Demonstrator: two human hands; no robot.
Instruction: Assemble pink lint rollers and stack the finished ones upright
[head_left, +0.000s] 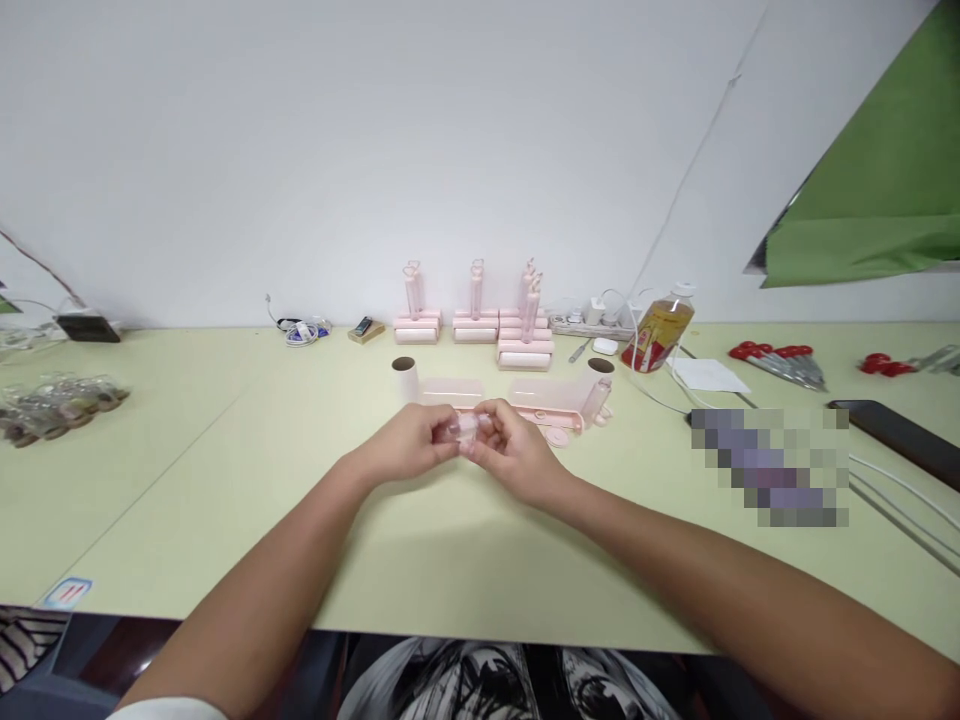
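Both hands hold a clear, pinkish tube-like piece (468,430) crosswise above the table. My left hand (409,440) is closed round its left end, and my right hand (516,450) pinches its right end; fingers hide part of it. Just behind the hands lies a long pink plastic part (559,419), partly covered by my right hand. Beside it are a flat pink disc (557,437) and an upright clear pink tube (597,402). Two white paper rolls, a left one (406,382) and a right one (601,377), stand on either side of pale pink translucent covers (453,388).
Along the wall stand pink roller units (525,350) with upright clear pink handles (476,290). To the right are a power strip (589,328), a yellow bottle (660,330), red-handled tools (780,362), cables and a black phone-like slab (900,440). Clear bottles (60,405) lie at left.
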